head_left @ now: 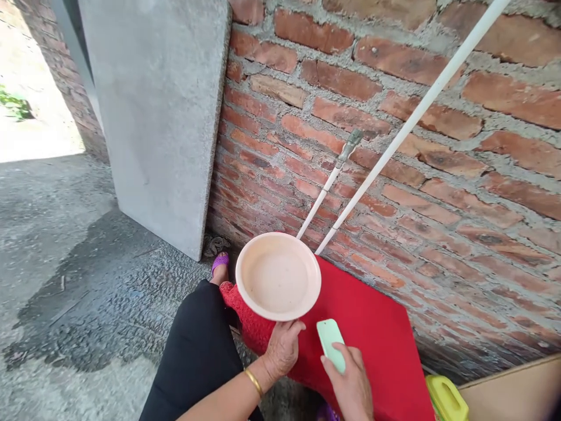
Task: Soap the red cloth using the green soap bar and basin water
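At the red cloth's (377, 327) far left, the basin (280, 278) looks light, stiff, perhaps slippery; its rim seems the best hold. The left hand (283, 349) meets its near side (whether gripping, one cannot tell); the right hand (350, 380) grips a mint-green oblong (329, 336).

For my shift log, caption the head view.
Left hand at the near side of a pale basin, right hand holding a green object over red cloth, beside a brick wall.

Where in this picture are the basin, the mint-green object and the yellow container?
Basin (280, 278): head view, on its bare inside bottom.
Mint-green object (329, 338): head view, on its uncovered upper face.
Yellow container (439, 390): head view, on its upper part.
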`<state>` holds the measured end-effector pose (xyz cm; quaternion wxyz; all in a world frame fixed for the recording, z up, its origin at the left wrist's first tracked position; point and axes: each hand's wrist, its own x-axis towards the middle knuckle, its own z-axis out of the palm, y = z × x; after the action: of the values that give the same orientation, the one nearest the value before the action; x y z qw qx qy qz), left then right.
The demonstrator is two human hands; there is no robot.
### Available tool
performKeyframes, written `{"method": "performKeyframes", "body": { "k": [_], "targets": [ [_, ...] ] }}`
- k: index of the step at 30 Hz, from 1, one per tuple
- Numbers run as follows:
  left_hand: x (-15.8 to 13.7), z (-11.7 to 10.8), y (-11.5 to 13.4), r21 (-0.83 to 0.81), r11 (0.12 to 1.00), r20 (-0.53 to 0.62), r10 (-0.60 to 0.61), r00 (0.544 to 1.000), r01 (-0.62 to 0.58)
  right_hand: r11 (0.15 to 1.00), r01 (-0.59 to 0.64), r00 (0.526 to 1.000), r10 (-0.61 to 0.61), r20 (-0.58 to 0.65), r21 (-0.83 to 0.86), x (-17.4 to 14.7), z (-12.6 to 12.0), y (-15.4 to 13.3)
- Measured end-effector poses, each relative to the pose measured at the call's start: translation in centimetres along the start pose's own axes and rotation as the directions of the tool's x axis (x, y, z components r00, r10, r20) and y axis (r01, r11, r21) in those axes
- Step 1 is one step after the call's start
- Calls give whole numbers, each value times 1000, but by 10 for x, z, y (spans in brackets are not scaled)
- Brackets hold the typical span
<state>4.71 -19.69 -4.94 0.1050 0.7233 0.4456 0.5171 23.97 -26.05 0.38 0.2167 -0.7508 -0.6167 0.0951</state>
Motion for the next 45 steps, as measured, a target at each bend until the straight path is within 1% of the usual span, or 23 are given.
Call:
{"method": "performKeyframes", "body": {
  "k": [2, 4, 6, 9, 11, 13, 15, 17, 20, 22, 24, 27, 29, 30, 32, 35, 37, 38, 40, 43, 45],
  "targets": [
    [1, -1, 0, -21, 1000, -10, 0, 1000, 0, 995, 96, 995, -96, 30, 18, -7, 14, -23],
    [3, -3, -1, -34, 999, -30, 4, 1000, -5, 990, 141, 988, -140, 59, -16, -11, 19, -36],
    [4, -5, -2, -33, 999, -55, 17, 998, -19, 990, 108, 993, -102, 67, -93, -11, 14, -32],
    [5, -9, -1, -33, 999, -82, 35, 996, -38, 981, -26, 999, 35, 40, -194, -9, -3, -10],
    [6, -11, 0, -43, 999, -92, 25, 995, -29, 978, -77, 996, 84, 27, -195, -8, -12, 0],
    [6, -14, 1, -60, 998, -94, -5, 996, 0, 985, -79, 996, 85, 35, -151, -7, -13, -1],
    [6, -16, 2, -87, 996, -88, -31, 996, 24, 993, -56, 997, 62, 51, -108, -4, -7, -16],
    [7, -19, 3, -114, 993, -88, -34, 996, 24, 995, -16, 998, 22, 62, -94, 1, 1, -39],
    [9, -23, 4, -149, 989, -96, -8, 995, -7, 993, 52, 994, -42, 97, -107, 11, 11, -74],
    [10, -25, 5, -171, 985, -91, 4, 996, -19, 986, 89, 988, -69, 141, -143, 15, 13, -87],
    [12, -26, 5, -185, 983, -84, 1, 996, -17, 973, 92, 983, -56, 172, -211, 16, 9, -87],
    [13, -27, 5, -200, 980, -86, -18, 996, 0, 947, 17, 987, 35, 158, -320, 13, 0, -70],
    [13, -27, 5, -207, 978, -86, -24, 996, 5, 938, -26, 987, 79, 142, -345, 9, -5, -61],
    [13, -27, 5, -206, 979, -86, -24, 996, 5, 940, -28, 987, 80, 139, -339, 7, -6, -60],
    [13, -28, 5, -195, 981, -85, -18, 996, 1, 953, 1, 989, 43, 138, -303, 2, -2, -67],
    [12, -28, 4, -173, 985, -72, -7, 997, -5, 967, 88, 986, -49, 161, -241, -6, 9, -86],
    [12, -27, 3, -153, 988, -67, 6, 998, -16, 966, 115, 982, -76, 171, -230, -9, 13, -92],
    [11, -26, 2, -143, 990, -68, 13, 998, -23, 966, 110, 983, -71, 169, -233, -10, 12, -89],
    [10, -24, -1, -126, 992, -60, 23, 998, -30, 967, 55, 989, -19, 147, -247, -11, 4, -71],
    [7, -19, -4, -115, 993, -36, 15, 999, -19, 952, -99, 987, 132, 96, -289, -15, -22, -21],
    [5, -16, -6, -109, 994, -27, 5, 1000, -8, 916, -213, 968, 245, 53, -339, -19, -42, 14]
  ]
}}
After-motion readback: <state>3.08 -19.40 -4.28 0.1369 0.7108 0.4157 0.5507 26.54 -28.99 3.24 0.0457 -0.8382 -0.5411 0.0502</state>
